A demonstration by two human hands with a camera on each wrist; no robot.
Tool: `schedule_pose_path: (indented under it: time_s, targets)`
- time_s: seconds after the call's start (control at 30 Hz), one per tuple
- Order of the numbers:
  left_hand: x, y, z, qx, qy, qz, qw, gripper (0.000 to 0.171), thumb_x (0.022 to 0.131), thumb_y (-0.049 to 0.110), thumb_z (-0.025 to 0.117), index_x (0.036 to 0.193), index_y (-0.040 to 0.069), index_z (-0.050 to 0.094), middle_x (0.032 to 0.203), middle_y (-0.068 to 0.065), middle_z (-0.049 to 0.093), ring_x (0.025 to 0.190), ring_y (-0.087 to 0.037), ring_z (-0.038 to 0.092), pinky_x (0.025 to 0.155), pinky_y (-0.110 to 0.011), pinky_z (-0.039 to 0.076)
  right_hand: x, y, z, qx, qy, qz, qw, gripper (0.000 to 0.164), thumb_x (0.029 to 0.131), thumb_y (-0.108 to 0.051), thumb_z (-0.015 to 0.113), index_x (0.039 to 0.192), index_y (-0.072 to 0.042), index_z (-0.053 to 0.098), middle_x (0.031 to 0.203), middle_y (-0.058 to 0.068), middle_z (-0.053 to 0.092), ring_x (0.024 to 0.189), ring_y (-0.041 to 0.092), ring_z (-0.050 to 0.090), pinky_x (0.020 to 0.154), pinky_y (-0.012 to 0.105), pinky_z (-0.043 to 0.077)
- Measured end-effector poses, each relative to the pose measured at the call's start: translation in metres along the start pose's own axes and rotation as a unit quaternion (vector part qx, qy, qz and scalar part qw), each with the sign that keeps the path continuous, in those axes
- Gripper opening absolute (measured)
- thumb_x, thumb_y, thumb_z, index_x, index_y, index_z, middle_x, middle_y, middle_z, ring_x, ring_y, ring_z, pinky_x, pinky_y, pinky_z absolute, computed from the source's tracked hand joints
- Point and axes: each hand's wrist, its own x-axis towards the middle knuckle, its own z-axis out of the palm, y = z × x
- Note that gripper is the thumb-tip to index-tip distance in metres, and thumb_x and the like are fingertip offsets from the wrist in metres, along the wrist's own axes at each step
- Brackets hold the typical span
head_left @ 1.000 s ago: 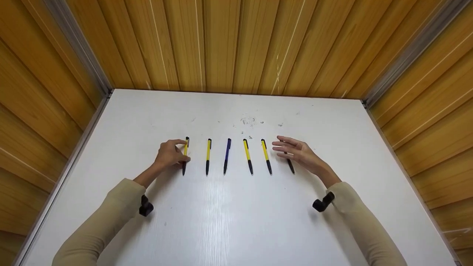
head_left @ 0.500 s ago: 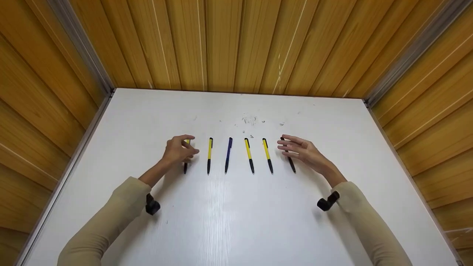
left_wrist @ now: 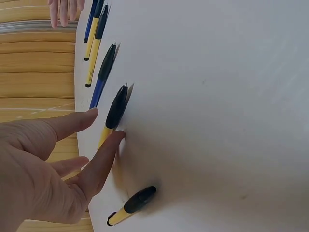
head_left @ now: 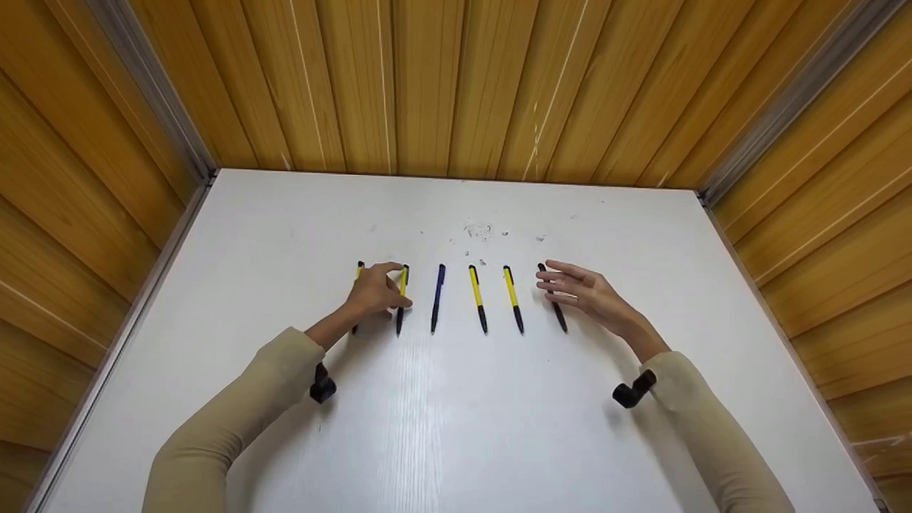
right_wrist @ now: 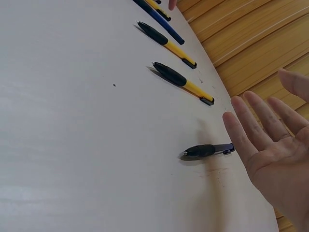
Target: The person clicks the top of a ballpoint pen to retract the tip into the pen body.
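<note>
Several click pens lie in a spaced row on the white table. My left hand (head_left: 372,291) is at the second pen from the left (head_left: 404,279), yellow with a black grip; thumb and a finger extend on either side of it. In the left wrist view the fingertips (left_wrist: 120,134) look spread, not pinching. The leftmost yellow pen (left_wrist: 133,205) lies beside that hand, partly covered in the head view. My right hand (head_left: 588,293), fingers extended, hovers at the rightmost dark pen (right_wrist: 207,151) and partly hides it from the head camera.
Between the hands lie a dark blue pen (head_left: 438,296) and two yellow pens, one (head_left: 477,296) left of the other (head_left: 513,296). The white table (head_left: 456,427) has dark scuffs towards the back. Wood-patterned walls (head_left: 427,85) enclose its back and sides.
My left hand has left the leftmost pen and moved right to the second one. My right hand has shifted only slightly rightward. The pens lie nearly where they were.
</note>
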Motion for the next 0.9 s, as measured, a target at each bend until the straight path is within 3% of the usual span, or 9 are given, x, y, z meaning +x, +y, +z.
schedule_pose_path:
  time_s: [0.1, 0.17, 0.33, 0.4, 0.57, 0.77, 0.9]
  targets:
    - [0.003, 0.003, 0.005, 0.040, 0.011, 0.001, 0.9991, 0.079, 0.077, 0.007, 0.087, 0.146, -0.001, 0.051, 0.096, -0.018, 0.076, 0.068, -0.015, 0.065, 0.061, -0.021, 0.052, 0.000, 0.002, -0.001, -0.003, 0.000, 0.000, 1.000, 0.065, 0.105, -0.016, 0.058, 0.159, 0.003, 0.027, 0.159, 0.033, 0.033, 0.137, 0.024, 0.057, 0.121, 0.045, 0.042]
    - [0.004, 0.004, 0.007, 0.057, 0.018, -0.005, 0.9982, 0.079, 0.075, 0.006, 0.088, 0.146, 0.000, 0.053, 0.100, -0.019, 0.076, 0.071, -0.016, 0.064, 0.064, -0.023, 0.052, 0.001, 0.003, -0.001, -0.003, -0.002, 0.001, 1.000, 0.067, 0.105, -0.017, 0.059, 0.159, 0.003, 0.025, 0.159, 0.032, 0.035, 0.139, 0.026, 0.055, 0.121, 0.044, 0.043]
    - [0.005, 0.006, 0.008, 0.078, 0.019, -0.011, 0.9967, 0.077, 0.074, 0.001, 0.085, 0.144, 0.000, 0.055, 0.128, -0.023, 0.069, 0.091, -0.024, 0.063, 0.077, -0.031, 0.056, -0.001, 0.003, -0.001, 0.000, -0.005, 0.007, 1.000, 0.070, 0.104, -0.019, 0.060, 0.160, 0.004, 0.023, 0.158, 0.029, 0.038, 0.139, 0.026, 0.055, 0.121, 0.044, 0.042]
    - [0.005, 0.006, 0.007, 0.075, 0.018, -0.005, 0.9970, 0.075, 0.073, -0.001, 0.084, 0.143, 0.000, 0.056, 0.128, -0.024, 0.068, 0.088, -0.024, 0.063, 0.073, -0.028, 0.055, -0.002, 0.004, -0.002, 0.003, -0.007, 0.006, 1.000, 0.070, 0.105, -0.018, 0.059, 0.160, 0.005, 0.022, 0.158, 0.029, 0.039, 0.139, 0.025, 0.055, 0.122, 0.046, 0.041]
    - [0.005, 0.006, 0.004, 0.054, 0.010, -0.003, 0.9985, 0.071, 0.073, -0.004, 0.083, 0.140, -0.003, 0.058, 0.107, -0.026, 0.074, 0.068, -0.017, 0.066, 0.058, -0.019, 0.049, -0.003, 0.007, -0.004, 0.010, -0.008, 0.004, 1.000, 0.068, 0.105, -0.016, 0.058, 0.159, 0.005, 0.023, 0.158, 0.029, 0.039, 0.140, 0.026, 0.054, 0.123, 0.048, 0.039]
    - [0.007, 0.006, -0.001, 0.043, -0.004, -0.004, 0.9991, 0.067, 0.076, -0.004, 0.080, 0.139, -0.004, 0.059, 0.109, -0.028, 0.073, 0.070, -0.018, 0.067, 0.058, -0.018, 0.050, -0.006, 0.005, -0.004, 0.007, 0.000, 0.007, 1.000, 0.067, 0.105, -0.018, 0.058, 0.159, 0.004, 0.025, 0.157, 0.025, 0.043, 0.140, 0.027, 0.054, 0.123, 0.048, 0.040]
    - [0.008, 0.006, -0.005, 0.012, -0.024, -0.010, 0.9996, 0.063, 0.080, -0.004, 0.075, 0.141, -0.004, 0.057, 0.112, -0.029, 0.072, 0.075, -0.025, 0.074, 0.062, -0.022, 0.059, -0.008, 0.004, -0.005, 0.006, 0.006, 0.011, 1.000, 0.068, 0.105, -0.017, 0.059, 0.159, 0.004, 0.025, 0.158, 0.027, 0.041, 0.138, 0.025, 0.056, 0.123, 0.049, 0.039]
